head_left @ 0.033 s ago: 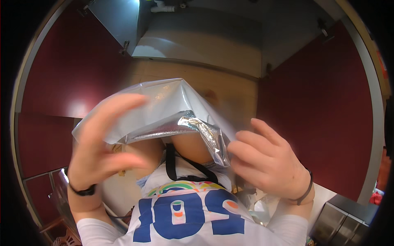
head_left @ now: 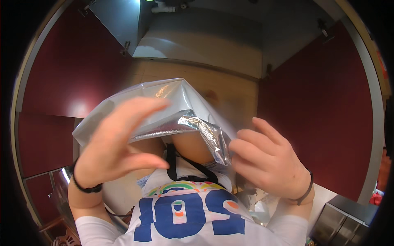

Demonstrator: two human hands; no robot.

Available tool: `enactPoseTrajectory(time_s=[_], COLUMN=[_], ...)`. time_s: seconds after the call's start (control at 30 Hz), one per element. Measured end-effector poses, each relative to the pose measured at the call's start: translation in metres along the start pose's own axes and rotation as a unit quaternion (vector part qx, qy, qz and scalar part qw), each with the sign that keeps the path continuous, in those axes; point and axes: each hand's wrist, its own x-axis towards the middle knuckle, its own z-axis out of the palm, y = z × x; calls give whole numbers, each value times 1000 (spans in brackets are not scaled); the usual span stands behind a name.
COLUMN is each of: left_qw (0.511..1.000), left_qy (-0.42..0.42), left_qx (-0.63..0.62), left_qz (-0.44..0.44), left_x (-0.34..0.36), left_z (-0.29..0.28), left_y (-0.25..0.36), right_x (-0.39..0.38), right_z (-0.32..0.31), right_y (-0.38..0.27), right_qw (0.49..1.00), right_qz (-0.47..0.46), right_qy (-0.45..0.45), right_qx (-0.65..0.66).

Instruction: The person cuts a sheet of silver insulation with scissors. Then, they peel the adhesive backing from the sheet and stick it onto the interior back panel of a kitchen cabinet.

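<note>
A silver foil sheet (head_left: 174, 110) arches over my lap, dull and pale on its far part, with a shiny, creased fold along the near edge. Whether it is a flat sheet or a bag, I cannot tell. Its right corner meets the curled fingers of my right hand (head_left: 269, 160), which pinch it there. My left hand (head_left: 108, 143) is open at the sheet's left part, thumb and fingers spread wide in a C shape, with nothing gripped between them. The left fingers lie over the foil in this view; whether they touch it is unclear.
Ahead is a low cabinet (head_left: 197, 45), with a white pipe (head_left: 164, 9) inside at the back. Dark red doors stand open at the left (head_left: 69, 69) and right (head_left: 316, 110). A metallic box (head_left: 344, 221) sits at the lower right. A black strap (head_left: 171, 164) hangs at my waist.
My left hand has moved a little to the right, across the foil. My right hand and the foil sheet stay nearly where they were.
</note>
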Motion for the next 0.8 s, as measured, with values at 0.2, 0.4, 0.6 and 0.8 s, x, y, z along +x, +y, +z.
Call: enactPoseTrajectory(time_s=[0.2, 0.4, 0.6, 0.8], left_qw=[979, 957, 984, 930], left_qy=[-135, -174, -86, -132], left_qx=[-98, -181, -44, -203], left_qz=[-121, -143, -150, -277], left_x=[15, 12, 12, 2], left_z=[13, 16, 30, 34], left_y=[-14, -30, -32, -34], right_x=[-2, -21, -30, -42], right_z=[-8, -9, -4, 12], right_y=[3, 21, 28, 26], right_qw=[997, 982, 968, 971], right_qz=[70, 154, 200, 210], right_qy=[1, 38, 73, 93], right_qx=[-39, -101, -134, -58])
